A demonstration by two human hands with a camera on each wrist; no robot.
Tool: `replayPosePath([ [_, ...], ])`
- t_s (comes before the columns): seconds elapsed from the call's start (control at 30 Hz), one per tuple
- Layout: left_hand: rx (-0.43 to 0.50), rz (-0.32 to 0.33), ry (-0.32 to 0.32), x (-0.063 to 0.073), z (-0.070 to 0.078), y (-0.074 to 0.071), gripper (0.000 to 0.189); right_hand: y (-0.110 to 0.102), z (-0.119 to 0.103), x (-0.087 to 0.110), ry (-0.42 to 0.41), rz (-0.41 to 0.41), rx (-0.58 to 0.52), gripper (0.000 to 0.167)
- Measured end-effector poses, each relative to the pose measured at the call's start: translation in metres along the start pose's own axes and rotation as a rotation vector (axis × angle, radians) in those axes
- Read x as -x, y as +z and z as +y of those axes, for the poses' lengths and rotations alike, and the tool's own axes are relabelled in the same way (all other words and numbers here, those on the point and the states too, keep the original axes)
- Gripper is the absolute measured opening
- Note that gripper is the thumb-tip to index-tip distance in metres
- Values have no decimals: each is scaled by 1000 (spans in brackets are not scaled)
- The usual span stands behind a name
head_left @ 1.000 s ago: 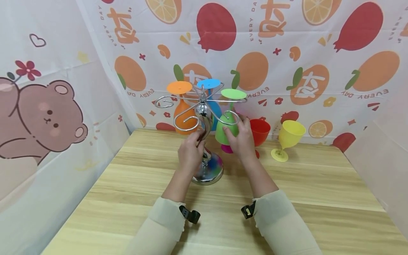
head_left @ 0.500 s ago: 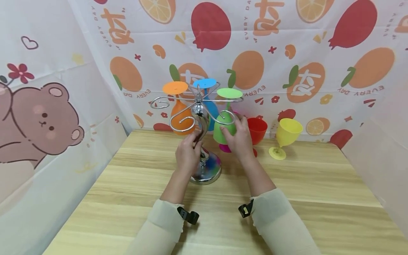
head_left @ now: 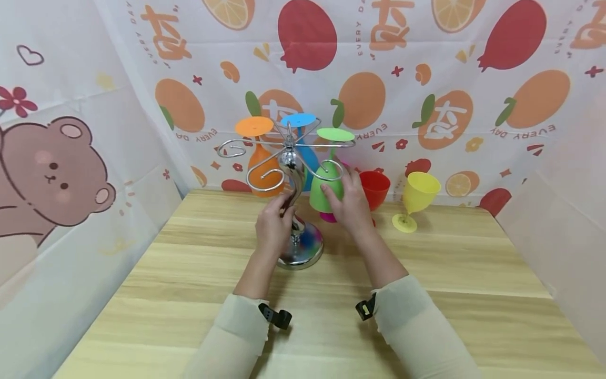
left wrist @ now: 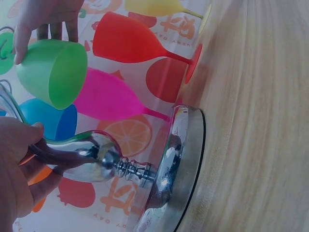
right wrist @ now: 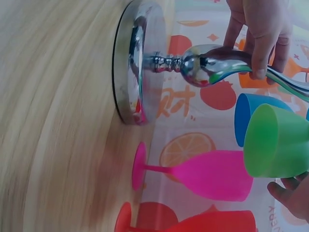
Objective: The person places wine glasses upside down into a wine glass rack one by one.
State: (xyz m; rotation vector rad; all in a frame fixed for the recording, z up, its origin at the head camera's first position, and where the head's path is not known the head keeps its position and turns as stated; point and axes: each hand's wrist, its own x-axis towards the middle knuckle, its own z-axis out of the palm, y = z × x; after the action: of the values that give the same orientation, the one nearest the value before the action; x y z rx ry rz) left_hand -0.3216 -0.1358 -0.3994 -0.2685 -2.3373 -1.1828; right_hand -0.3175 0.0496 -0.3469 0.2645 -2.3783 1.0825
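Observation:
A chrome wine glass rack [head_left: 294,179] stands on the table, its round base flat on the wood. My left hand [head_left: 273,223] grips its curved stem, fingers wrapped round it, as the left wrist view also shows. A green goblet [head_left: 326,195] hangs upside down at the rack's right side, its foot above the wire arms. My right hand [head_left: 352,202] holds the green goblet's bowl between thumb and fingers. An orange goblet [head_left: 265,168] and a blue goblet [head_left: 309,158] hang inverted from the rack's left and back arms. Two curled front arms carry nothing.
Behind the green goblet a pink goblet [right wrist: 217,175] stands upright. To its right are an upright red goblet [head_left: 375,188] and a yellow goblet [head_left: 420,192]. A fruit-print cloth [head_left: 360,100] hangs along the table's back edge, and a bear-print cloth [head_left: 52,179] at the left.
The whole head view has shifted slightly, so everything sits a little further left. Both hands keep their places on the rack's stem and the green goblet.

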Motion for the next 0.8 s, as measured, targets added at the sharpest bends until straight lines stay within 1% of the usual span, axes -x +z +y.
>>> replayPosePath([
  [0.1, 2, -1, 0, -2, 0, -1, 28, -2, 0, -2, -16, -17, -12, 61],
  [0.27, 14, -16, 3, -2, 1, -1, 29, -4, 4, -2, -14, -40, -10, 65],
  [0.43, 27, 9, 25, -2, 1, 0, 29, -5, 5, -3, -55, -39, -6, 69],
  [0.57, 38, 25, 23, 0, -1, -1, 30, -4, 4, -3, -75, -49, -10, 70],
  [0.7, 56, 7, 15, 4, -2, -4, 32, -2, 6, 1, -76, -67, -9, 71],
  [0.8, 47, -5, 17, 3, -2, -5, 33, -3, 10, 2, -92, -59, 10, 74],
])
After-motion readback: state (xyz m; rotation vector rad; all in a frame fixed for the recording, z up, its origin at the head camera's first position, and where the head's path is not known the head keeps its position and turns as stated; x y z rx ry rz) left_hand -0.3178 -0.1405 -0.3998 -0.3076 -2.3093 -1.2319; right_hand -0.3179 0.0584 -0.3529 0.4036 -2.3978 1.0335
